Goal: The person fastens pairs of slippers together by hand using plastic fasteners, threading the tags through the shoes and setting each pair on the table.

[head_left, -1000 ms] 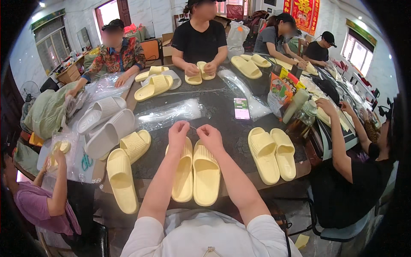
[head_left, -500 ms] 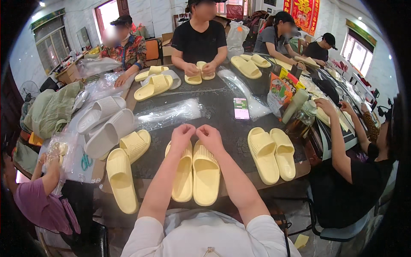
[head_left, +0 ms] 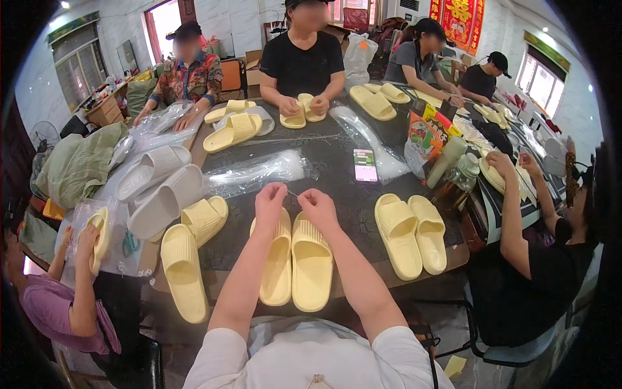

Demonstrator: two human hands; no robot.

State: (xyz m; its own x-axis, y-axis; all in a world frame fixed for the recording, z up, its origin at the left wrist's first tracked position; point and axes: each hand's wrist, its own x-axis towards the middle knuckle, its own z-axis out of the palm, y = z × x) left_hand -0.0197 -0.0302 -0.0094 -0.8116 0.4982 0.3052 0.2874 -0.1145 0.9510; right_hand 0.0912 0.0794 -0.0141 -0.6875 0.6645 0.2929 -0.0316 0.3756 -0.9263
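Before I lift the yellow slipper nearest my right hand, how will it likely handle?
The slipper will probably be light for its size, since it looks like moulded foam. Its ribbed strap arches up unsupported, so it may hold its shape when gripped. Sitting sole down, it seems unlikely to roll.

Head-worn fisheye; looks down, forward; left hand [head_left: 269, 203], right hand [head_left: 317, 206] near; wall [head_left: 230, 23] far
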